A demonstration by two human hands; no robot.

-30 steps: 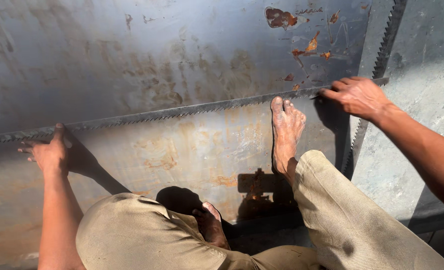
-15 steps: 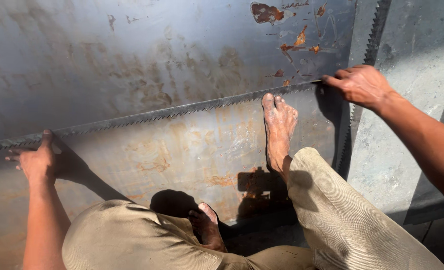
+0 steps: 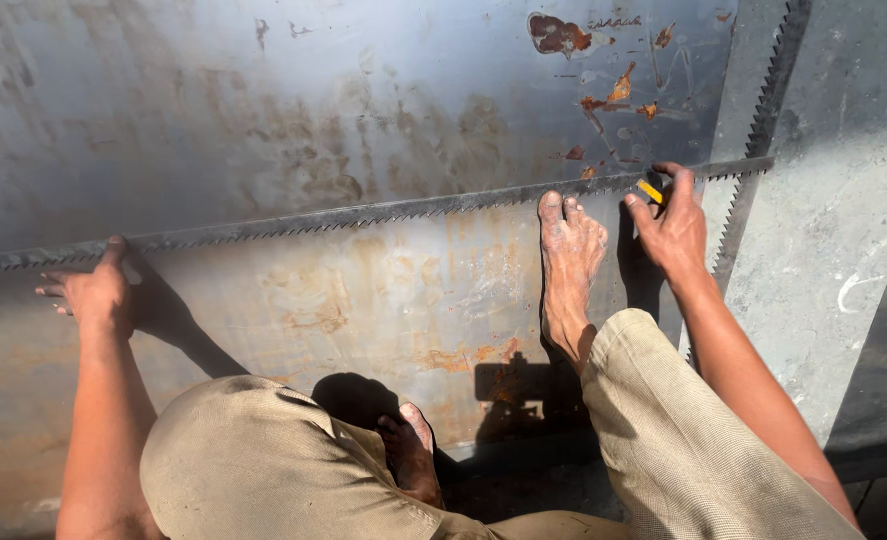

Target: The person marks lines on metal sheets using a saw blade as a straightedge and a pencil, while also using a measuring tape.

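Note:
A long toothed saw blade lies flat across a large grey metal sheet, running from the left edge to the right. My left hand presses its fingers against the blade near the left end. My right hand rests at the blade's right end, pinching a small yellow and black marker with its tip at the blade's edge. My bare right foot stands on the sheet with its toes against the blade, between the two hands.
A second toothed blade runs upright along the sheet's right side, crossing the first near my right hand. Rust patches mark the sheet's top right. My left foot is tucked under my knees. Concrete floor lies at the right.
My right hand has slid left along the blade's right end and the yellow marker now shows in its fingers. My left hand and right foot stay against the blade.

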